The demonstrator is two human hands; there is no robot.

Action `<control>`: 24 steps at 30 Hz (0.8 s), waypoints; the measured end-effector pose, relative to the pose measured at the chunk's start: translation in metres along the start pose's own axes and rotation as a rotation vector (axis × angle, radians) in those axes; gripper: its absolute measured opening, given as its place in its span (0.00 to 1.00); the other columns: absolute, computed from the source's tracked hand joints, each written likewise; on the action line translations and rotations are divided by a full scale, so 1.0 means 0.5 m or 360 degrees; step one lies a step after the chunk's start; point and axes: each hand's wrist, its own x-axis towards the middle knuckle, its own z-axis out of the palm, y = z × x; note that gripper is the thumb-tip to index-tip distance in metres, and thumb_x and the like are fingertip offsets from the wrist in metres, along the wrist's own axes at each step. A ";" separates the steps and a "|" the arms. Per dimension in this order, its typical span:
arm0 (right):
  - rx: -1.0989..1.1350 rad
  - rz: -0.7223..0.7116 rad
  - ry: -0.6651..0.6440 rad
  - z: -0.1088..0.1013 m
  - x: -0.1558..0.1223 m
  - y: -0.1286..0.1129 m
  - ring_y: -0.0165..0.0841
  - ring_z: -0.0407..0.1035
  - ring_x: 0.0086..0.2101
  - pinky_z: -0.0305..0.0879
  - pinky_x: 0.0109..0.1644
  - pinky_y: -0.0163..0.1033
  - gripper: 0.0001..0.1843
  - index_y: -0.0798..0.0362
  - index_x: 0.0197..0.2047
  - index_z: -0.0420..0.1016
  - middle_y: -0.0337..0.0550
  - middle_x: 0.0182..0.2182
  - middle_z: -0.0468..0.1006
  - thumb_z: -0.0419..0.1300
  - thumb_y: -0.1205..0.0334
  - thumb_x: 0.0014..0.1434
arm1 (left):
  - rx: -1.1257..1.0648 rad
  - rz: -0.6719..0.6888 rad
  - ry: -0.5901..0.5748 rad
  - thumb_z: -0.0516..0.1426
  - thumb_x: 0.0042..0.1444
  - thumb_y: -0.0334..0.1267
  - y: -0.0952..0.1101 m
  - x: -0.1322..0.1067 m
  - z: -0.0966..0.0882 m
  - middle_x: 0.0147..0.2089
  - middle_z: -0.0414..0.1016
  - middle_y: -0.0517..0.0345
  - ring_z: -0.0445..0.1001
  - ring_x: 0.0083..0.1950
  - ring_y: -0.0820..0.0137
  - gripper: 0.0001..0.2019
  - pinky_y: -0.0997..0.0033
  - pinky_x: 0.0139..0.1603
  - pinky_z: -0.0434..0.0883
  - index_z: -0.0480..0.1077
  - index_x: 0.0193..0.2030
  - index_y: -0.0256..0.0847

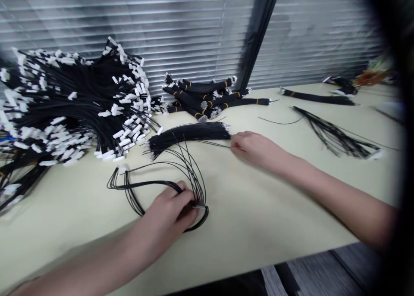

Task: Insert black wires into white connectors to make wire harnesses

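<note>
My left hand (174,207) is closed around a looped black wire harness (145,184), close to a pale connector (199,207) at the harness's right side. Loose wire ends fan upward from that connector, and another white connector (122,169) sits at the far left of the loop. Beyond it lies a loose bundle of short black wires (190,132) with silvery terminals at both ends. At that bundle's right end, my right hand (244,146) pinches the tip of a thin black wire (213,144); the fingertips partly hide it.
A large heap of black cables with white connectors (84,98) covers the back left. Wire bundles tied with yellow bands (203,93) are stacked by the window blinds (181,29). More loose wires (336,134) lie at the right. The table edge (252,268) runs along the front.
</note>
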 end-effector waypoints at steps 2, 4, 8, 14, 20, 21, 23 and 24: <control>0.0073 0.0021 -0.0006 0.001 0.002 0.006 0.37 0.69 0.32 0.60 0.34 0.38 0.11 0.54 0.33 0.71 0.47 0.32 0.76 0.48 0.68 0.59 | -0.0011 0.0024 0.0005 0.53 0.58 0.29 -0.005 0.000 0.003 0.37 0.64 0.58 0.65 0.36 0.71 0.05 0.73 0.32 0.63 0.64 0.32 0.40; 0.0146 0.0038 -0.0030 0.003 0.005 0.018 0.35 0.70 0.32 0.61 0.33 0.37 0.10 0.52 0.37 0.73 0.44 0.33 0.77 0.50 0.67 0.58 | -0.0018 0.0057 0.0020 0.53 0.58 0.28 -0.009 0.000 0.005 0.36 0.64 0.59 0.65 0.35 0.71 0.05 0.74 0.31 0.62 0.64 0.32 0.40; 0.0233 0.0045 -0.0073 0.005 0.009 0.029 0.37 0.70 0.34 0.62 0.37 0.40 0.12 0.50 0.40 0.76 0.42 0.34 0.78 0.53 0.66 0.56 | -0.0004 0.0056 0.0022 0.53 0.58 0.28 -0.008 0.000 0.003 0.36 0.64 0.58 0.65 0.34 0.71 0.05 0.74 0.30 0.62 0.63 0.31 0.40; 0.0991 0.0255 -0.0301 -0.023 0.008 0.012 0.33 0.68 0.29 0.63 0.33 0.38 0.06 0.50 0.34 0.74 0.41 0.30 0.76 0.57 0.63 0.54 | 0.0003 0.0060 -0.0006 0.53 0.57 0.27 -0.002 0.001 -0.002 0.35 0.64 0.59 0.64 0.34 0.72 0.07 0.74 0.31 0.61 0.62 0.30 0.40; 0.2584 0.0361 -0.0742 -0.035 -0.008 -0.050 0.26 0.63 0.26 0.60 0.31 0.33 0.03 0.54 0.32 0.70 0.39 0.27 0.71 0.60 0.65 0.53 | -0.0029 0.0094 0.0050 0.53 0.58 0.29 -0.015 0.000 0.008 0.35 0.64 0.59 0.63 0.32 0.73 0.05 0.75 0.28 0.61 0.63 0.31 0.40; 0.2692 0.0351 -0.0772 -0.032 -0.014 -0.069 0.26 0.63 0.27 0.60 0.31 0.33 0.03 0.55 0.32 0.70 0.39 0.27 0.71 0.60 0.66 0.52 | -0.0024 0.0100 0.0054 0.53 0.57 0.29 -0.015 0.001 0.009 0.35 0.63 0.59 0.63 0.32 0.72 0.05 0.75 0.28 0.61 0.63 0.30 0.40; 0.2754 0.0286 -0.0780 -0.023 -0.029 -0.114 0.26 0.64 0.28 0.60 0.33 0.33 0.04 0.55 0.31 0.69 0.38 0.28 0.71 0.62 0.67 0.52 | -0.0015 0.0098 0.0056 0.54 0.57 0.29 -0.015 0.002 0.010 0.34 0.63 0.60 0.63 0.32 0.72 0.05 0.74 0.29 0.61 0.63 0.30 0.40; 0.2713 0.0231 -0.0736 -0.020 -0.037 -0.136 0.26 0.64 0.29 0.61 0.35 0.33 0.04 0.55 0.31 0.69 0.39 0.30 0.72 0.62 0.67 0.51 | -0.0014 0.0091 0.0051 0.53 0.57 0.29 -0.015 0.003 0.010 0.34 0.63 0.60 0.63 0.32 0.73 0.05 0.74 0.29 0.61 0.63 0.31 0.40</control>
